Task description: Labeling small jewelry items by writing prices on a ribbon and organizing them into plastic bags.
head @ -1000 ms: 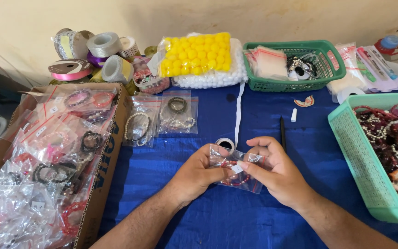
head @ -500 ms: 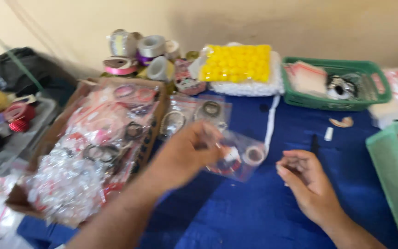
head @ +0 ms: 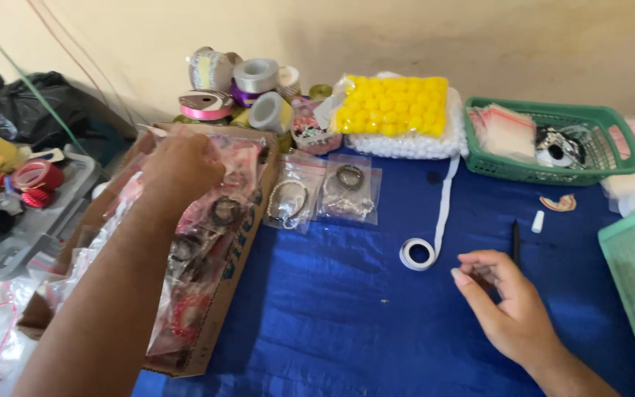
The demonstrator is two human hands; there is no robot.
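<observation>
Now left hand (head: 181, 167) over cardboard box (head: 218, 323), fingers curled down among clear bagged bangles (head: 214, 220); grip hidden, cannot tell. Right hand (head: 508, 312) rests half-open, empty, on blue cloth (head: 332, 309), well right of box. Box long axis runs near-to-far; left hand nearer.

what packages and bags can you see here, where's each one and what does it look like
Cardboard box: left, brown, long, full of clear packets; left hand reaches in.
Two clear packets: blue cloth beside box, flat, bracelets inside.
Yellow ball pack: back centre, clear rectangular bag.
Green basket: back right, holding clear red-edged bags.
Right hand: empty, near front.
</observation>
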